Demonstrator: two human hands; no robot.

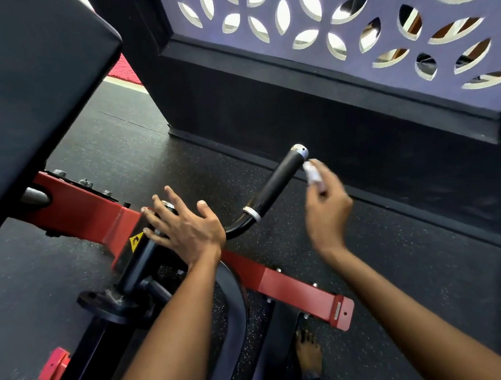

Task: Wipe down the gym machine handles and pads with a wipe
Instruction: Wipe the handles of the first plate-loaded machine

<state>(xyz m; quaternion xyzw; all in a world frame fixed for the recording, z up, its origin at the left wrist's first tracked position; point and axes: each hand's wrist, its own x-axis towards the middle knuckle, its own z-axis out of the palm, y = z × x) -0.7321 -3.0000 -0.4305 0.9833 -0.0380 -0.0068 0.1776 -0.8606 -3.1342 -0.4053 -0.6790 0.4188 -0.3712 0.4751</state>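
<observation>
A view from above of a person's two bare forearms reaching toward a red and black gym machine on dark speckled rubber flooring. The left hand [183, 225] lies palm down on the red frame [95, 214], its fingers straight and spread, the fingertips resting near a silver knob [168, 206] and just above a yellow warning sticker [136, 240]. From beside the left thumb a black bar curves up and away into the handle [276, 184], a black grip with a silver ring at its lower end and a silver cap at the far tip. The right hand [329, 210] is raised just to the right of the handle, its fingers curled and pinching a small bunched white wipe [312, 171] at the fingertips; the hand is motion-blurred. The wipe sits just beside the handle's upper end, below the silver cap; whether it touches the grip cannot be told. Well to the left of the left hand's fingers, a large black pad [31, 87] fills the upper left corner. Beyond the right hand's fingers stands a black wall base topped by a purple screen [351, 35] with leaf-shaped cutouts. Below the hands, a red bar [299, 291] runs toward the lower right, and a bare foot [308, 353] stands on the floor.
</observation>
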